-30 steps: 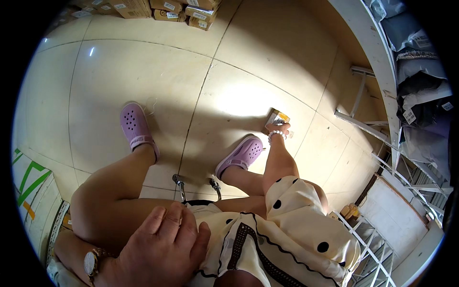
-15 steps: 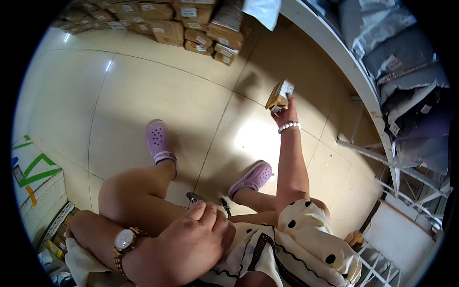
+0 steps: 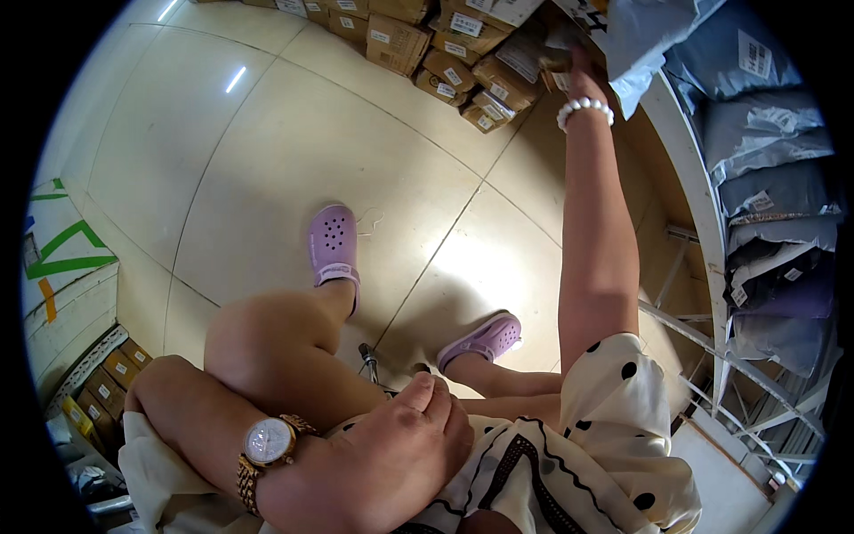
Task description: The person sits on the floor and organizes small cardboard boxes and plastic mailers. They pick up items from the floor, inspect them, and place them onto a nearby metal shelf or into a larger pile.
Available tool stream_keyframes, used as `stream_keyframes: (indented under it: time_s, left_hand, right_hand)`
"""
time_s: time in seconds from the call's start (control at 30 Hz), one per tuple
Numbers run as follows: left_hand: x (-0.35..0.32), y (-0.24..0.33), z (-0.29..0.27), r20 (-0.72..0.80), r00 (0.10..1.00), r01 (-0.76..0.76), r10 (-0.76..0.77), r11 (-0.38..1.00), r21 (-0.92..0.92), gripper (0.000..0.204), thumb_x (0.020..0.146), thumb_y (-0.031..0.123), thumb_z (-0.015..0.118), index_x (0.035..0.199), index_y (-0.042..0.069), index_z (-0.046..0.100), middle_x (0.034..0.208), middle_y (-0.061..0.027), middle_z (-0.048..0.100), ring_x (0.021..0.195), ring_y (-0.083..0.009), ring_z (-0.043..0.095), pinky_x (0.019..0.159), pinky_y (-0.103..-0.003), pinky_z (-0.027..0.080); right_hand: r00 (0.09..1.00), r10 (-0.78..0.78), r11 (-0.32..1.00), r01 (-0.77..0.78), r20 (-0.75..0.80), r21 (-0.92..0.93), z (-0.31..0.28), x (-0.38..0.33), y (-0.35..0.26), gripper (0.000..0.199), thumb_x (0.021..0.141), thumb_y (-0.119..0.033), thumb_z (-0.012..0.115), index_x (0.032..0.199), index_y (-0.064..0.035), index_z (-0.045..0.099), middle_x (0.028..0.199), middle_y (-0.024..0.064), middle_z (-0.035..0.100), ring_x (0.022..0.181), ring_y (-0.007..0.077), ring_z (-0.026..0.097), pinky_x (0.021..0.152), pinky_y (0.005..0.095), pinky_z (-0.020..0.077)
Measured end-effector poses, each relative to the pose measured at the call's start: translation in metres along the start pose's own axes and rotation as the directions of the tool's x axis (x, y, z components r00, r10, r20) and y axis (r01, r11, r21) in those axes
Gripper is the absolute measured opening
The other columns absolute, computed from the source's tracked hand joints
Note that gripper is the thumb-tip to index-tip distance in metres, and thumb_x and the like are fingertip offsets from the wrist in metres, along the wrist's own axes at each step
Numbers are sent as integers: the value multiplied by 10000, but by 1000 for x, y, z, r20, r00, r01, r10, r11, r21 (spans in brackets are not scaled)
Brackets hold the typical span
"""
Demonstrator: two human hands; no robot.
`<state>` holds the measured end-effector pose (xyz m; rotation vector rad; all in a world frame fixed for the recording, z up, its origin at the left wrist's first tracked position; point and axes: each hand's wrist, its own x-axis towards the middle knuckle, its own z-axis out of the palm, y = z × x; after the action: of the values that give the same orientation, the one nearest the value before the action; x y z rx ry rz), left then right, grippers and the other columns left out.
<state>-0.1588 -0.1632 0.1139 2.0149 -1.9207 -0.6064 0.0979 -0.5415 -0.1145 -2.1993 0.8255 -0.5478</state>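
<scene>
You have a small brown box (image 3: pixel 553 76) near the top of the frame, right of centre — held at the fingers of your right hand (image 3: pixel 587 78), partly covered. One pale label shows; shadow and blur hide its exact tilt.

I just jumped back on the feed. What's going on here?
A person has the right arm stretched far forward: the bare right hand, below it a white beaded bracelet, is beside a stack of brown rectangular cardboard boxes. A small brown box shows at its fingers, but shadow hides whether it is gripped. The bare left hand is curled over the lap. Grey plastic-wrapped parcels are piled at the right.
</scene>
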Motion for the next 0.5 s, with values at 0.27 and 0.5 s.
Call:
stream_keyframes:
  time_s: [0.27, 0.5]
  left_hand:
    - [-16, 5, 17, -20, 1000, 23, -23, 1000, -6, 254, 773, 234, 513, 931, 59, 607, 847, -70, 550, 856, -240, 532, 828, -345, 399]
    - [-14, 7, 12, 77, 997, -3, 1, 1000, 15, 247, 765, 226, 519, 914, 49, 605, 832, -64, 552, 834, -237, 532, 814, -337, 401]
  right_hand:
    - [976, -167, 986, 168, 142, 4, 23, -19, -18, 499, 750, -361, 628, 1135, -43, 617, 1169, 172, 601, 1097, 293, 554, 925, 351, 422]
    - [990, 84, 929, -120, 115, 351, 0, -62, -34, 535, 710, -326, 726, 1116, 6, 619, 1100, 110, 644, 1001, 230, 584, 878, 321, 434]
